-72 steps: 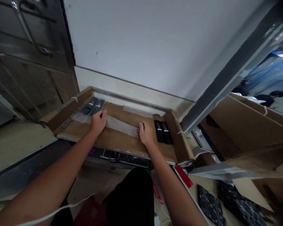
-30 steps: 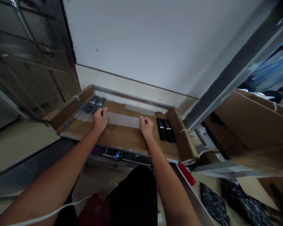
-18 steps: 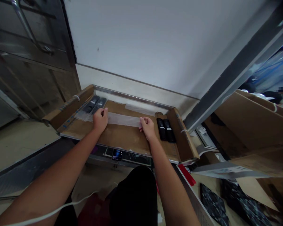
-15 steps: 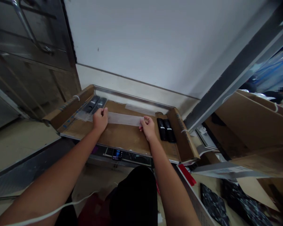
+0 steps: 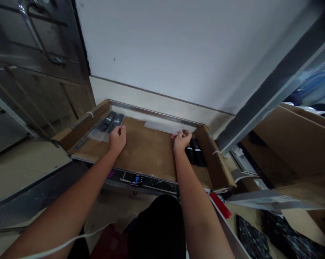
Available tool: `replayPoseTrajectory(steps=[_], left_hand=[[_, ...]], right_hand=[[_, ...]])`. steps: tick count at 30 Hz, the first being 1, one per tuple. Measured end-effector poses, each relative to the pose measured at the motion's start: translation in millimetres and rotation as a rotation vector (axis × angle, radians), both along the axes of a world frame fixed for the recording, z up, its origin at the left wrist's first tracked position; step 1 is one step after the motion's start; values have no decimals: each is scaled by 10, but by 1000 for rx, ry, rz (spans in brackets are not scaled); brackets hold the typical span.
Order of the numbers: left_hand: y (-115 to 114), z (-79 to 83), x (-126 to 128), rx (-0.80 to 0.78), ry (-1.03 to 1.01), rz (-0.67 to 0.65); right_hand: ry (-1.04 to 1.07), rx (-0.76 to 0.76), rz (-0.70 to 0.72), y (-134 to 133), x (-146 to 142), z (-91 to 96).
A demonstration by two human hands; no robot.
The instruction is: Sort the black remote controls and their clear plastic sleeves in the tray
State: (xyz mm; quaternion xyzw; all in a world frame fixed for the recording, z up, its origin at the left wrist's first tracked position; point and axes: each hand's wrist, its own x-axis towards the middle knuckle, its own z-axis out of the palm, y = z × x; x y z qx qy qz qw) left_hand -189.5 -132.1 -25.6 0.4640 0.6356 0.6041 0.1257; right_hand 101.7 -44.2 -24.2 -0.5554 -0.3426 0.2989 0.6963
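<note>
My left hand (image 5: 117, 139) is closed in a loose fist over the left part of the cardboard-lined tray (image 5: 144, 153). What it holds, if anything, is hidden. Beside it lie clear plastic sleeves (image 5: 98, 133) with black cylindrical items (image 5: 108, 120) in or under them. Toward the right end, my right hand (image 5: 182, 140) has curled fingers close to the end of a translucent plastic strip (image 5: 159, 126) along the back edge. Whether the fingers grip that strip cannot be made out. Two black cylindrical pieces with white bands (image 5: 197, 153) lie just right of this hand, partly covered by it.
Cardboard side walls (image 5: 215, 158) bound the tray, and a white wall (image 5: 157, 50) rises behind it. Below the front edge is a lit phone (image 5: 136, 180). A large cardboard box (image 5: 294, 144) stands at right, and a white cord (image 5: 78, 237) crosses my left forearm.
The translucent strip stretched between my hands no longer shows there. My right hand has moved right and slightly back, over the black pieces; my left hand stays nearly in place.
</note>
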Motion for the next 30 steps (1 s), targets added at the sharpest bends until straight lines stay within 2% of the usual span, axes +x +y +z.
replayPoseTrajectory(steps=[4, 6, 7, 11, 13, 15, 17, 20, 25, 30], left_hand=[[1, 9, 2, -4, 9, -4], [-7, 21, 10, -11, 10, -5], [-14, 30, 16, -18, 16, -9], [-48, 68, 47, -56, 74, -47], [-57, 80, 60, -64, 93, -55], [-59, 80, 67, -60, 100, -54], [-55, 70, 68, -53, 100, -54], [-45, 51, 65, -55, 99, -57], [-26, 46, 50, -63, 111, -41], [-83, 92, 90, -112, 270, 5]], right_hand=[[-27, -28, -81, 23, -4, -33], [-241, -60, -111, -44, -15, -47], [-399, -60, -77, -88, -33, -50], [-1062, 77, 342, -241, -245, -20], [-1286, 154, 501, -272, -424, 13], [-1419, 186, 579, -265, -608, 41], [-1464, 178, 612, -222, -753, 52], [-1409, 108, 595, -109, -849, 19], [-1204, 97, 603, 47, -795, -80], [-1190, 117, 590, -58, -743, -52]])
